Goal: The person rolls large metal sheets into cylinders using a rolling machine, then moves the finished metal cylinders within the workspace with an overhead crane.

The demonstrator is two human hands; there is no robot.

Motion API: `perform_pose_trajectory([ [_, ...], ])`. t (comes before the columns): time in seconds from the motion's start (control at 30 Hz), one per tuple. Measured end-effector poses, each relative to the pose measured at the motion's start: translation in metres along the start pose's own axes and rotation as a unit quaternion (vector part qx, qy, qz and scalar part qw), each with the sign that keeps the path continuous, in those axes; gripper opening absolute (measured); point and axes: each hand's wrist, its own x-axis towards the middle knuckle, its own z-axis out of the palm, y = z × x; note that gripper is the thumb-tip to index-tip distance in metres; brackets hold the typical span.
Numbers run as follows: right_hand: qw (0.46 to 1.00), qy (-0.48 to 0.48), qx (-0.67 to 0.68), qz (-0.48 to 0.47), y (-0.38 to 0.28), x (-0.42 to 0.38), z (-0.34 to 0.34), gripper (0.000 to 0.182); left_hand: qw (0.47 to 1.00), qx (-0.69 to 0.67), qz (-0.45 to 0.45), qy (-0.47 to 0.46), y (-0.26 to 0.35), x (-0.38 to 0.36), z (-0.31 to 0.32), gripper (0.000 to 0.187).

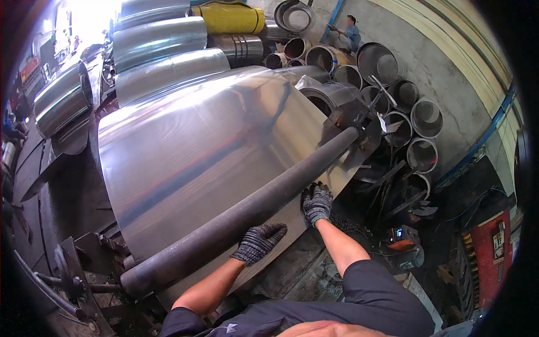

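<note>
A large shiny metal sheet [191, 151] curves up behind a long dark steel roller [241, 213] and comes out flat on my side of it. My left hand [260, 242], in a grey knitted glove, lies on the sheet's near strip close to the roller, its fingers stretched out to the right. Farther right, my right hand [318, 203], gloved alike, rests on the sheet near its edge with fingers extended forward. Neither hand grips anything. The underside of the sheet is hidden.
Rolled metal cylinders [163, 42] and a yellow drum [230, 18] are stacked behind. Several open pipes [426, 118] stand against the wall. An orange machine [403, 238] and a red cabinet [488, 258] are at right. A person [351, 35] is at the back. Machine framing [84, 275] flanks the roller's left end.
</note>
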Motion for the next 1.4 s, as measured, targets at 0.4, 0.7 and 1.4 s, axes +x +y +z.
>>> perform_pose_trajectory([
  [0.4,1.000,0.019,0.002,0.004,0.005,0.000,0.008,0.057,0.999,-0.031,-0.023,-0.008,-0.003,0.001,0.002,0.032],
  [0.7,0.999,0.033,-0.008,-0.001,0.007,0.002,0.014,0.056,1.000,0.006,-0.005,-0.005,0.000,0.000,0.000,0.033],
  [1.4,1.000,0.010,0.024,-0.001,0.006,-0.006,0.012,0.061,1.000,-0.009,-0.024,0.006,-0.001,-0.005,0.005,0.031],
])
